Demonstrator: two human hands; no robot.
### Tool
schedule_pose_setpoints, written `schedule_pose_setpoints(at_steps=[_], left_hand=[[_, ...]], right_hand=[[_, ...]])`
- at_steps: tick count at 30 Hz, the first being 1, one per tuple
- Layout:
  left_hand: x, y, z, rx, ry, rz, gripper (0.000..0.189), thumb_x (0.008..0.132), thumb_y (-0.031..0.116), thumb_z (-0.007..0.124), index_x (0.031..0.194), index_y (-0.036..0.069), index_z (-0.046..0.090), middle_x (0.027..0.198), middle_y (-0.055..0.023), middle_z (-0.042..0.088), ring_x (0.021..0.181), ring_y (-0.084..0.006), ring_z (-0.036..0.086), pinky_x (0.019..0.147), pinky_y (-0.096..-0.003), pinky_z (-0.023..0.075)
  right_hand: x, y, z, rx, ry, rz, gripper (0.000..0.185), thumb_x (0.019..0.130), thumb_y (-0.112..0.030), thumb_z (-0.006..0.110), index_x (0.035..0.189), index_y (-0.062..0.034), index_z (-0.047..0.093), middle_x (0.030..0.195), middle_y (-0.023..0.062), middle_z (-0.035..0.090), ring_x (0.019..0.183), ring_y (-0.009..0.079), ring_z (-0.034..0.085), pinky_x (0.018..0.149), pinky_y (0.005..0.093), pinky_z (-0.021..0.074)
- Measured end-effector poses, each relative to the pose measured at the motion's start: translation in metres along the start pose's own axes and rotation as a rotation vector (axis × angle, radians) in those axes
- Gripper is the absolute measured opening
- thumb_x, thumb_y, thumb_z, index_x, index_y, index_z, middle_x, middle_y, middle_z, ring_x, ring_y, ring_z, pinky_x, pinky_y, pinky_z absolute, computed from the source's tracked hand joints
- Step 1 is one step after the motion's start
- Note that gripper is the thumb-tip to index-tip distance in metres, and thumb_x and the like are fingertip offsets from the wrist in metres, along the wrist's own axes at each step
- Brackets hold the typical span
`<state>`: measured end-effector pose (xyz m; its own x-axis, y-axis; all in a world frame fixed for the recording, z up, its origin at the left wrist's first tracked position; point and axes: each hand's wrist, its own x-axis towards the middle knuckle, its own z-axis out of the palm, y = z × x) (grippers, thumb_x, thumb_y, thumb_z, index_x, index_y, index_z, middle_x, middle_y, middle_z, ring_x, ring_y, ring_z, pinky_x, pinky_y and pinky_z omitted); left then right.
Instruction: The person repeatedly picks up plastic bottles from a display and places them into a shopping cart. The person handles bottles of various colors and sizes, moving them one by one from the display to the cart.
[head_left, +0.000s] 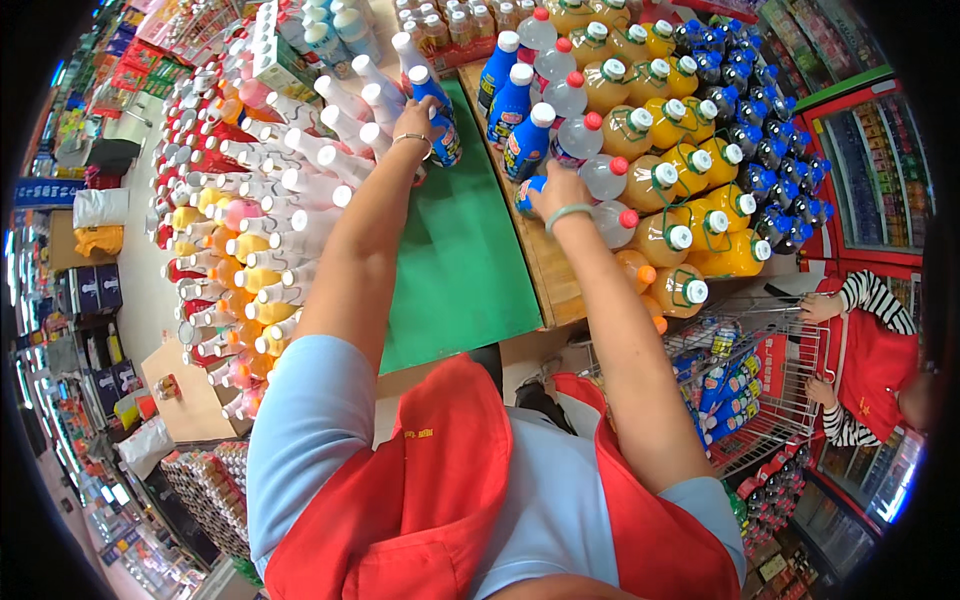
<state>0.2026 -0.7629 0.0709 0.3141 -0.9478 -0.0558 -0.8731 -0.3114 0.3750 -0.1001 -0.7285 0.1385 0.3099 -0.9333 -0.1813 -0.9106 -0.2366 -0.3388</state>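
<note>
My left hand (415, 126) grips a blue plastic bottle (445, 142) at the far left part of the green board (457, 255). A white cap shows just beyond my fingers; whether it belongs to a second blue bottle, I cannot tell. My right hand (561, 189) is closed around another blue bottle (529, 195), whose cap is hidden by the hand. That one stands on the wooden tabletop (551, 270), at the near end of a row of blue bottles (525, 142) with white caps.
Pale white-capped bottles (337, 161) crowd the left. Red-capped clear bottles (581, 135) and large yellow juice bottles (686, 169) stand on the right. At lower right, a person in a red vest (874, 367) holds a shopping cart (795, 390) containing more blue bottles (727, 397).
</note>
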Motion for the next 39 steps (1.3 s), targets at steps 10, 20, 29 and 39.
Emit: schedule_pose_setpoints(at_steps=[10, 20, 29, 39], left_hand=[[-0.045, 0.022, 0.022, 0.221, -0.119, -0.037, 0.041, 0.094, 0.041, 0.055, 0.130, 0.022, 0.060, 0.104, -0.0217, 0.071, 0.096, -0.0385, 0.070, 0.081, -0.0494, 0.0554], [-0.309, 0.107, -0.027, 0.373, -0.075, 0.514, 0.030, 0.085, 0.046, 0.069, 0.087, 0.017, 0.065, 0.065, -0.0168, 0.066, 0.061, -0.0379, 0.067, 0.053, -0.0478, 0.0521], [-0.469, 0.363, -0.124, -0.069, -0.270, 1.290, 0.026, 0.073, 0.024, 0.080, 0.089, 0.008, 0.067, 0.064, -0.0072, 0.060, 0.054, -0.0263, 0.060, 0.049, -0.0370, 0.0465], [-0.522, 0.489, 0.092, -0.277, 0.075, 1.573, 0.014, 0.083, 0.027, 0.069, 0.092, 0.017, 0.065, 0.076, -0.0022, 0.057, 0.077, -0.0212, 0.062, 0.062, -0.0364, 0.0511]], right_hand=[[-0.101, 0.025, 0.052, -0.010, -0.113, -0.065, 0.036, 0.085, -0.031, 0.062, 0.115, -0.0104, 0.061, 0.074, 0.0177, 0.068, 0.066, 0.0382, 0.067, 0.057, 0.0526, 0.0516], [-0.331, 0.121, -0.072, 0.580, -0.035, 0.144, 0.023, 0.073, -0.036, 0.070, 0.079, -0.0141, 0.070, 0.074, 0.0131, 0.069, 0.073, 0.0356, 0.068, 0.066, 0.0494, 0.0531], [-0.567, 0.251, -0.242, 0.629, 0.701, 0.369, 0.025, 0.080, -0.015, 0.083, 0.100, -0.0047, 0.074, 0.089, 0.0036, 0.072, 0.074, 0.0087, 0.064, 0.068, 0.0261, 0.0534], [-0.556, 0.404, -0.080, 0.127, 0.749, 0.782, 0.032, 0.088, -0.039, 0.070, 0.110, -0.0163, 0.075, 0.103, 0.0140, 0.072, 0.092, 0.0307, 0.070, 0.080, 0.0402, 0.0537]])
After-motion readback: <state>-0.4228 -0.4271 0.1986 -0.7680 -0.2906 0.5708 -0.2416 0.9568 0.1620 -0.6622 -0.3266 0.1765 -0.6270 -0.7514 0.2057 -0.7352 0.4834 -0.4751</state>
